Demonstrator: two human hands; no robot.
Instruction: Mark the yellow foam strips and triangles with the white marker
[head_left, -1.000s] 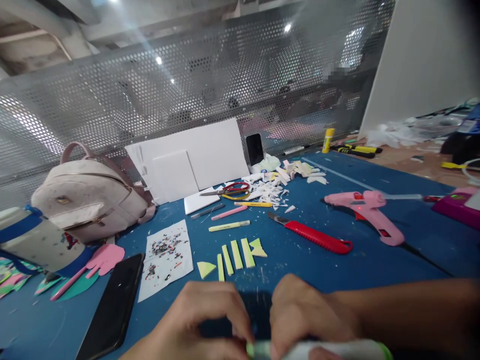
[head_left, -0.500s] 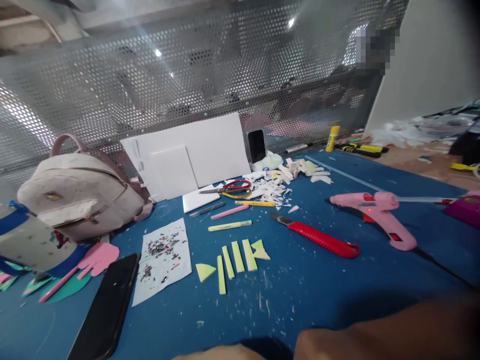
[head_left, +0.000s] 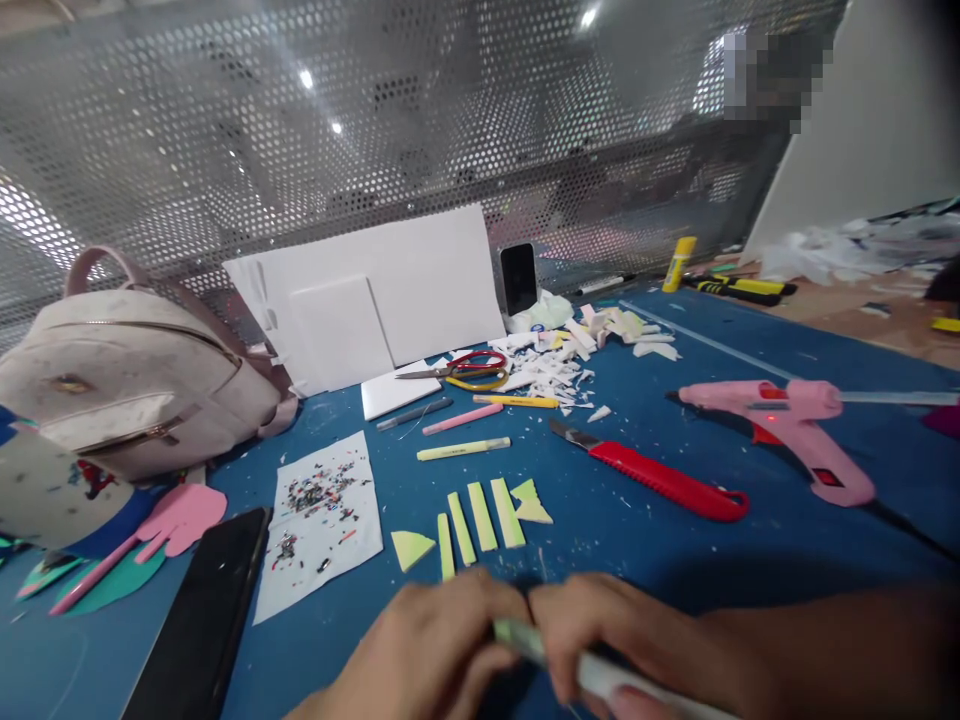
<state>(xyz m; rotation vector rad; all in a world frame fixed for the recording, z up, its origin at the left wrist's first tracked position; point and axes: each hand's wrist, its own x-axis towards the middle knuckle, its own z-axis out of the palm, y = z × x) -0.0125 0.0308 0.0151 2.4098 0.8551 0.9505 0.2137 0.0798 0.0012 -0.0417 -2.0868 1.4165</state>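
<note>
My right hand (head_left: 622, 620) is closed round a slim white marker (head_left: 600, 675) with a pale green end, held low over the near table edge. Against that green end, my left hand (head_left: 439, 640) has its fingers curled, so the two hands meet. Just beyond them lie several thin light green strips (head_left: 482, 517), a fan-shaped green piece (head_left: 412, 548) and a notched green piece (head_left: 532, 502). The lower end of the leftmost strip is partly hidden behind my left hand.
A red utility knife (head_left: 667, 478) and a pink glue gun (head_left: 795, 420) lie right. Behind are scissors (head_left: 457, 372), a yellow highlighter (head_left: 463, 449) and white scraps (head_left: 551, 370). Left are a paper (head_left: 360, 560) with bits, a phone (head_left: 202, 610) and a backpack (head_left: 150, 370).
Both hands have risen into view from the bottom edge and come together at the marker, which now shows. The camera view has shifted slightly; the things on the table stay put.
</note>
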